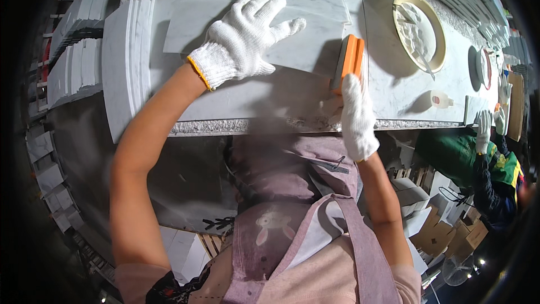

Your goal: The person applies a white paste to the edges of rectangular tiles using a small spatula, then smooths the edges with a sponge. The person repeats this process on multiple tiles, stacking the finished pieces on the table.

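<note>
A stone-working workshop is shown. White marble slabs [67, 62] are stacked on racks at the upper left of the frame, a marble-topped desk [394, 87] fills the upper middle, and cardboard boxes [450, 236] are piled at the lower right.

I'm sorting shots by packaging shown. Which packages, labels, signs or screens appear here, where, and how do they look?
Brown cardboard boxes: lower right, on the floor below the bench; plain, boxy, flaps partly open.
White cardboard cartons: under the bench edge, right of the apron; rectangular, pale.
No labels, signs or screens can be made out.
</note>
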`<act>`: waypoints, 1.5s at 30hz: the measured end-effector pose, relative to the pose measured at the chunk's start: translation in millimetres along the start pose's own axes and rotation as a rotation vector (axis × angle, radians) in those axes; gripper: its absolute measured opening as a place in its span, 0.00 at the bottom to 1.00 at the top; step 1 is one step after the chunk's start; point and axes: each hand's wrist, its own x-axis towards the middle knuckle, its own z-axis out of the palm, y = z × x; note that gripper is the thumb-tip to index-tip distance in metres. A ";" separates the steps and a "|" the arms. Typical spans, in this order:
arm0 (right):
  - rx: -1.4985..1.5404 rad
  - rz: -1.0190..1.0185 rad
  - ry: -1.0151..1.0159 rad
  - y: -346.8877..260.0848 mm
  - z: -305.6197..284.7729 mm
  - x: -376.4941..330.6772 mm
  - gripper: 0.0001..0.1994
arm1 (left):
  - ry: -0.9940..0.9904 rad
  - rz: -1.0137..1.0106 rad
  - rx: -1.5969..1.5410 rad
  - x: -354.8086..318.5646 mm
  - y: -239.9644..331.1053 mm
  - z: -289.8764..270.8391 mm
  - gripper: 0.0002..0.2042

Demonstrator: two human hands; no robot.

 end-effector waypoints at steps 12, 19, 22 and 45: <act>0.511 0.033 0.031 30.6 -55.3 -50.9 0.40 | -0.008 0.113 0.020 0.6 -6.3 -24.9 0.39; 0.284 -0.179 0.140 -5.4 -75.1 -29.3 0.38 | -0.042 0.196 -0.428 21.8 -53.3 -91.7 0.18; 0.049 -0.376 0.159 -28.2 -80.4 -8.7 0.37 | -0.093 0.133 -0.398 30.7 -49.0 -97.8 0.15; -0.486 -0.671 -0.078 -122.0 -65.5 46.4 0.37 | 0.107 0.016 -0.153 46.4 -47.8 -62.6 0.11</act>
